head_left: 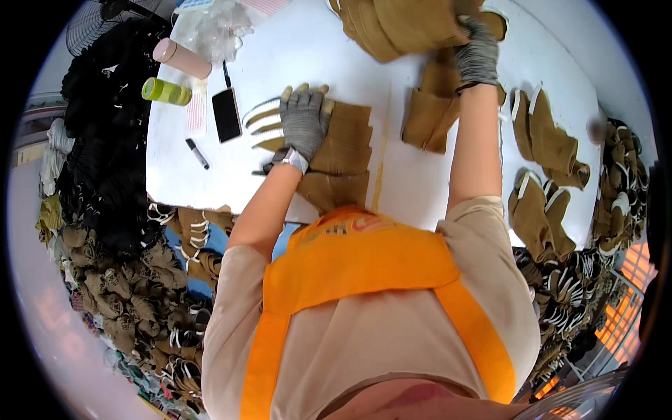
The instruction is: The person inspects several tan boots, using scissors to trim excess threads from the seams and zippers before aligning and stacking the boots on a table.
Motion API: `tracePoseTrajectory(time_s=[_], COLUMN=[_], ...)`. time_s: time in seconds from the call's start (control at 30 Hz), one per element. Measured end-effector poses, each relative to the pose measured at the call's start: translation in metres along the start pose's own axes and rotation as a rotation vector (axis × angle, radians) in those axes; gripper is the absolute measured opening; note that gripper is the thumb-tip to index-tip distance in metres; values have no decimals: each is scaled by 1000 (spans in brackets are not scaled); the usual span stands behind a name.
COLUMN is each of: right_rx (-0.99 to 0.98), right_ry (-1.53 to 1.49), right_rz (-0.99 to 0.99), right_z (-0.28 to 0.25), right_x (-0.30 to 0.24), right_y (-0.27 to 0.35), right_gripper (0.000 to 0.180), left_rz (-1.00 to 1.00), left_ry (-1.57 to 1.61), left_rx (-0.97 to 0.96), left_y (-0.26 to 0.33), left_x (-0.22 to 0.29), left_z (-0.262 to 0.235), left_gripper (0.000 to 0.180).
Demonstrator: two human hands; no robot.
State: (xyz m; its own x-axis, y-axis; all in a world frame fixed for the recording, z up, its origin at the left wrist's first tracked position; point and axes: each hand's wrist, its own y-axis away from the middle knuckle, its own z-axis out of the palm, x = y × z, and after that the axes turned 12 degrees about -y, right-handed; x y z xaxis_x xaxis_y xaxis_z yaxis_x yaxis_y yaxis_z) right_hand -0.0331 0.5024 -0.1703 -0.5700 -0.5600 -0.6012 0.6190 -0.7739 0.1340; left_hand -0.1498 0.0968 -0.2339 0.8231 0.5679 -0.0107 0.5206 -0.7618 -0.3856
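Note:
A grey work glove covers my left hand (305, 123), which lies flat with its fingers stretched over a fanned row of brown socks (348, 140). White tips of these socks stick out to the left of the hand. My right hand (479, 59), also gloved in grey, reaches to the far side of the table and grips the edge of a thick bundle of brown socks (402, 28); its fingertips are partly hidden by the fabric. Under and beside that hand lies another folded brown stack (428, 115).
On the white table (238, 175) are a phone (226, 115), a marker (197, 154), a pink bottle (182, 58), a green roll (166, 92) and clear plastic bags (218, 31). More brown socks (549, 136) lie at the right. Heaps of black fabric (115, 140) and brown pieces (126, 280) flank the table.

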Motion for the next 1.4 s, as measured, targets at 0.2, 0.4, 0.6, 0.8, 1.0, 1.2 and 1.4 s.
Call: tracePoseTrajectory(time_s=[0.2, 0.4, 0.6, 0.8, 1.0, 1.2, 1.4], right_rx=[-23, -196, -321, -36, -672, -654, -591], right_ry=[1272, 1994, 1986, 869, 1210, 1273, 1344], right_rz=[-189, -665, -670, -732, -818, -912, -907], right_z=[15, 6, -23, 113, 159, 141, 107], right_x=[5, 10, 5, -30, 21, 44, 79], right_y=[114, 195, 223, 292, 320, 336, 331], right_gripper=[34, 39, 25, 27, 25, 13, 15], left_rz=[-38, -271, -248, -165, -95, -88, -125], left_ry=[107, 1600, 1679, 1412, 1199, 1038, 1113], left_rx=[106, -178, -251, -28, 100, -126, -305], left_y=[-15, -55, -33, -12, 4, 39, 65], left_x=[5, 63, 74, 72, 76, 66, 56], left_z=[-18, -111, -167, -185, -188, -201, -193], left_gripper=[47, 59, 44, 34, 31, 34, 37])
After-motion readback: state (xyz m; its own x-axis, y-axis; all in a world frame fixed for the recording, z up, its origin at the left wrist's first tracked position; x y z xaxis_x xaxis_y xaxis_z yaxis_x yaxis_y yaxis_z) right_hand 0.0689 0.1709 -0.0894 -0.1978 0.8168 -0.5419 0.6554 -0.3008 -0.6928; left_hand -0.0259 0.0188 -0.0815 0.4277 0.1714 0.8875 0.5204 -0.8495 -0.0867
